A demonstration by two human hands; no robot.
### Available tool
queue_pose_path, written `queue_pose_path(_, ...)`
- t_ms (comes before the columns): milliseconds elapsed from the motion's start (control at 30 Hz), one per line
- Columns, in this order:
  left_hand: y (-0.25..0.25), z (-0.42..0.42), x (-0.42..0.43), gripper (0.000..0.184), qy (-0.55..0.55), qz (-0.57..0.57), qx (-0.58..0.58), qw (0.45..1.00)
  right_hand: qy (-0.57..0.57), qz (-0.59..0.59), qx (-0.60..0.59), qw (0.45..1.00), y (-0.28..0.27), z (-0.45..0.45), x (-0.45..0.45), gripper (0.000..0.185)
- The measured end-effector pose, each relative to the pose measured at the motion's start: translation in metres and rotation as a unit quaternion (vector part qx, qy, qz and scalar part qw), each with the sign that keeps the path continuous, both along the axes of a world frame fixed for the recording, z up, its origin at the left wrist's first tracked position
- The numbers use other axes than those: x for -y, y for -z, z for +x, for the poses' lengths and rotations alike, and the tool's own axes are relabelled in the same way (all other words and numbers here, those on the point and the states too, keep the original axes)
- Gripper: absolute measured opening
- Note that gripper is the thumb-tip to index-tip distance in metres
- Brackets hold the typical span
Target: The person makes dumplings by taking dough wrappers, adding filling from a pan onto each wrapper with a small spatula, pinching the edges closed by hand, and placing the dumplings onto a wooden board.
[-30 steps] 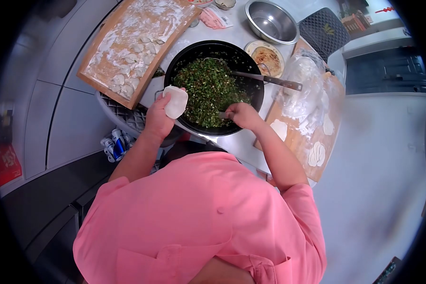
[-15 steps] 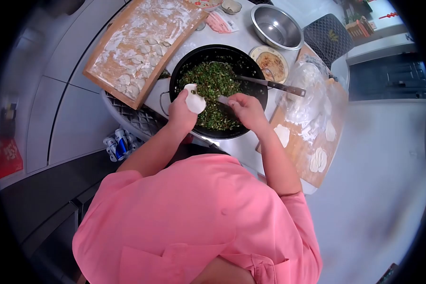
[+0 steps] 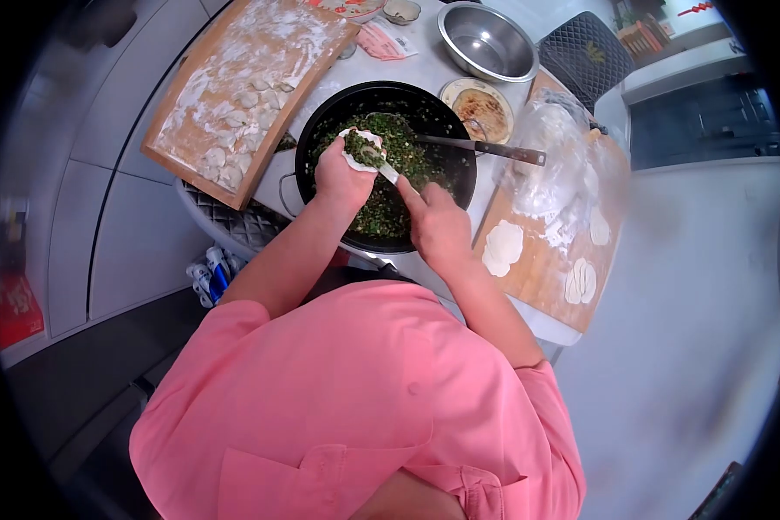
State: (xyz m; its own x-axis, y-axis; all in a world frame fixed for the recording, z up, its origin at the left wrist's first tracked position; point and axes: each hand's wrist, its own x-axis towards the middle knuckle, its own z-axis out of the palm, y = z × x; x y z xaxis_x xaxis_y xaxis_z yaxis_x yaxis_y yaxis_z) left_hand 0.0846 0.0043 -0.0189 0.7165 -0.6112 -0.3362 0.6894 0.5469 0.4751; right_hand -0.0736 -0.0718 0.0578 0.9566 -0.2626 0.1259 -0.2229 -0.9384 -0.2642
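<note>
Mid-frame, the left hand (image 3: 342,178) grips a wrapper (image 3: 356,165) bearing filling (image 3: 362,148), likely soft and tear-prone, best held from beneath; the right hand (image 3: 439,224) grips a tool (image 3: 389,174).

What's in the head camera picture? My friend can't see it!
A person's left hand holds a dough wrapper topped with chopped green filling while the right hand holds a flat utensil against it, over a black pan with more filling. At left, a floured board holds dumplings; at right, a wooden board holds flat dough pieces.
</note>
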Motion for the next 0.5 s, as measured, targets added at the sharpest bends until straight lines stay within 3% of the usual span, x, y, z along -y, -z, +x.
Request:
queue_pose_path(33, -0.014, 0.001, 0.002, 0.031, -0.041, -0.033, -0.15, 0.987, 0.001, 0.0, 0.0, 1.0, 0.0, -0.007, 0.003, 0.058)
queue_pose_path(267, -0.021, -0.017, -0.006, 0.037, 0.041, -0.014, -0.14, 0.989, 0.062, 0.063, 0.11, 0.99, 0.008, -0.004, 0.008, 0.042)
queue_pose_path(300, -0.015, -0.022, -0.009, 0.038, 0.064, -0.015, -0.016, 0.998, 0.052, 0.065, 0.122, 0.989, 0.013, 0.0, 0.008, 0.042)
queue_pose_path(367, -0.009, -0.021, -0.008, 0.037, 0.091, -0.006, 0.025, 0.996, 0.034, 0.054, 0.122, 0.99, 0.017, 0.001, 0.003, 0.042)
queue_pose_path(400, -0.014, -0.02, -0.008, 0.037, 0.09, -0.005, 0.026, 0.996, 0.034, 0.055, 0.123, 0.99, 0.016, 0.0, 0.001, 0.042)
queue_pose_path(467, -0.024, -0.018, -0.008, 0.037, 0.066, -0.026, -0.129, 0.989, 0.03, 0.057, 0.077, 0.995, 0.015, -0.003, -0.001, 0.044)
queue_pose_path(500, -0.023, -0.019, -0.007, 0.037, 0.063, -0.026, -0.129, 0.989, 0.028, 0.057, 0.077, 0.995, 0.015, -0.005, -0.001, 0.044)
